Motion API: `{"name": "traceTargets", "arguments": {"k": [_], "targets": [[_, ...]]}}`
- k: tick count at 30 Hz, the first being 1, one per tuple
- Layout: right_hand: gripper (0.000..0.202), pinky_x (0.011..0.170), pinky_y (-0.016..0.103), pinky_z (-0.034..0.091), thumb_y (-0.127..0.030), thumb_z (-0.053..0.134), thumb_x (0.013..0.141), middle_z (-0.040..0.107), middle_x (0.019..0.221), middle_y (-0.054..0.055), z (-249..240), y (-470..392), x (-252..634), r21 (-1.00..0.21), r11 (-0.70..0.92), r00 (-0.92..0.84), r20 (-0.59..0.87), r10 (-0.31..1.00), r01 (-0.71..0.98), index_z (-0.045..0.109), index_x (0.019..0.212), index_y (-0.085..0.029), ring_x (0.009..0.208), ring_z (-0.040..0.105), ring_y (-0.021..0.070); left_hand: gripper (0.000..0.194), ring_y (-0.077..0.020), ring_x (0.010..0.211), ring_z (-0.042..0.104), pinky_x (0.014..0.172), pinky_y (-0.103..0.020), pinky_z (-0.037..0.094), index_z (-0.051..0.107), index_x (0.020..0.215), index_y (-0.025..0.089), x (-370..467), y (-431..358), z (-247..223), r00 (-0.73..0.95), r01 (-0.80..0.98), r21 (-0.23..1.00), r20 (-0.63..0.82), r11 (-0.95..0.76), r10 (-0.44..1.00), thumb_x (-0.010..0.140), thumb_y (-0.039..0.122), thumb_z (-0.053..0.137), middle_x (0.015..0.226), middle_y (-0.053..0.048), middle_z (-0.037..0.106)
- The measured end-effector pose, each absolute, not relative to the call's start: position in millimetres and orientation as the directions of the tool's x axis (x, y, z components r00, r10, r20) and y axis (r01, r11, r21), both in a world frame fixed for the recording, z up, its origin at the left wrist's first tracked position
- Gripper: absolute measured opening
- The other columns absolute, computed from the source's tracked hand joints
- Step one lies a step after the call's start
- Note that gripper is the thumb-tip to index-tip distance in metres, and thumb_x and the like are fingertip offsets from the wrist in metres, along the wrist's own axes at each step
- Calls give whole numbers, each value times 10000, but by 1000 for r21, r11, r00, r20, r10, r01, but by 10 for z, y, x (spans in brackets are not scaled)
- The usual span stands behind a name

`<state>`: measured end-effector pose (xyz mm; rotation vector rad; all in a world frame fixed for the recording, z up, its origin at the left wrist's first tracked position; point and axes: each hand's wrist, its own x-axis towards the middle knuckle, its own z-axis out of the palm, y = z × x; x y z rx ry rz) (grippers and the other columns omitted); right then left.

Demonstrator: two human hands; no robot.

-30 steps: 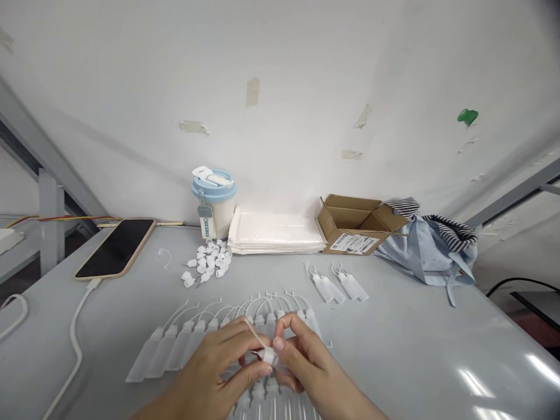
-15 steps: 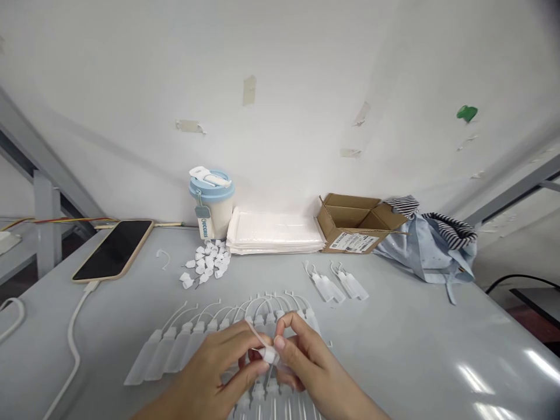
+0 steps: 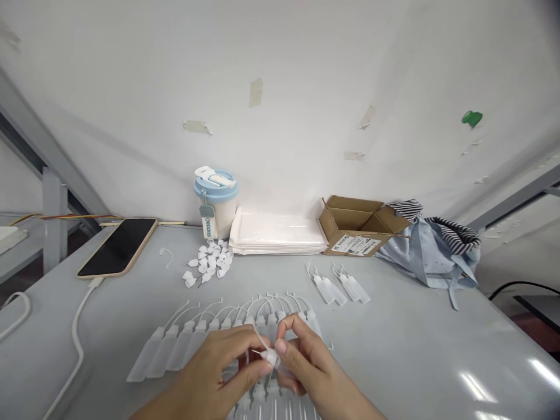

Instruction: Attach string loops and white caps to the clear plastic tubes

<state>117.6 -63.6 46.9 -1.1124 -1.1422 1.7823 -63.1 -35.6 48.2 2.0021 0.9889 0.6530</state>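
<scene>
Between my two hands is a small translucent squeeze bottle with a white needle cap at its neck. A thin metal needle points left from the cap, and a white strap rises beside it. My left hand pinches the cap between thumb and fingers. My right hand is closed around the bottle, its thumb close to the cap, and hides most of the body. Behind and beneath the hands lie rows of similar bottles with curved straps, partly covered by the hands.
Loose white needle caps are heaped before a blue-lidded cup. White packets, an open cardboard box and a light-blue cloth bag line the wall. Several small bottles lie at right. A phone charges at left.
The whole view has shifted slightly to the left, so things appear a little further right. Both hands keep their hold on the bottle and cap, and the needle shows a bit more clearly.
</scene>
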Motion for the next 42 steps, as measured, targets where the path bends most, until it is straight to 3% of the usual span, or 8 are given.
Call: {"name": "traceTargets", "arguments": {"k": [4, 11, 17, 23, 28, 34, 39, 42], "targets": [[365, 472, 194, 214, -560, 531, 852, 288, 526, -119, 505, -641, 1171, -934, -333, -365, -267, 892, -131, 386, 841, -225, 473, 235, 57, 122, -143, 719, 632, 727, -222, 506, 655, 899, 287, -649, -369, 481, 557, 384, 835, 130, -394, 820, 831, 321, 559, 771, 34, 675], [305, 491, 193, 230, -505, 511, 891, 298, 547, -112, 458, -643, 1186, -938, -308, -381, -229, 896, -162, 403, 866, -221, 491, 274, 57, 274, -120, 607, 577, 559, -183, 460, 582, 711, 214, -609, -363, 481, 576, 447, 826, 28, -343, 817, 901, 368, 458, 640, 38, 594], [369, 478, 190, 237, -567, 524, 851, 297, 544, -115, 482, -641, 1170, -943, -307, -353, -247, 903, -126, 390, 848, -223, 473, 242, 55, 112, -130, 703, 606, 708, -214, 479, 626, 932, 262, -630, -350, 475, 608, 321, 861, 131, -394, 783, 842, 277, 562, 812, 27, 647], [337, 470, 185, 234, -545, 488, 883, 340, 521, -111, 396, -670, 1179, -963, -262, -377, -220, 900, -64, 413, 885, -217, 470, 312, 58, 245, -120, 650, 578, 638, -196, 448, 634, 726, 210, -611, -360, 484, 637, 390, 865, -6, -316, 771, 889, 336, 501, 678, 35, 607], [369, 418, 160, 232, -582, 465, 875, 388, 510, -110, 357, -660, 1197, -956, -292, -325, -270, 906, -19, 411, 880, -217, 407, 313, 39, 63, -126, 679, 600, 699, -209, 458, 630, 858, 243, -619, -379, 448, 634, 380, 845, 60, -377, 771, 823, 252, 579, 750, 43, 644], [352, 403, 158, 223, -572, 420, 898, 429, 428, -113, 450, -647, 1226, -958, -280, -343, -285, 895, 65, 408, 910, -220, 374, 298, 52, 154, -102, 622, 586, 609, -182, 462, 559, 754, 224, -637, -372, 416, 642, 277, 845, 192, -458, 742, 810, 135, 446, 755, 28, 637], [360, 436, 177, 266, -578, 421, 890, 396, 461, -110, 404, -643, 1212, -973, -217, -264, -232, 936, 83, 413, 891, -218, 402, 350, 67, 124, -136, 713, 618, 699, -218, 497, 619, 909, 258, -654, -431, 446, 534, 389, 858, 86, -334, 841, 806, 283, 554, 810, 24, 678], [336, 481, 195, 314, -547, 414, 908, 410, 494, -100, 357, -654, 1197, -979, -158, -254, -186, 949, 126, 421, 898, -211, 439, 385, 77, 203, -133, 645, 582, 637, -213, 475, 607, 758, 230, -625, -423, 490, 552, 446, 834, 30, -325, 833, 867, 353, 488, 667, 34, 624]]}}
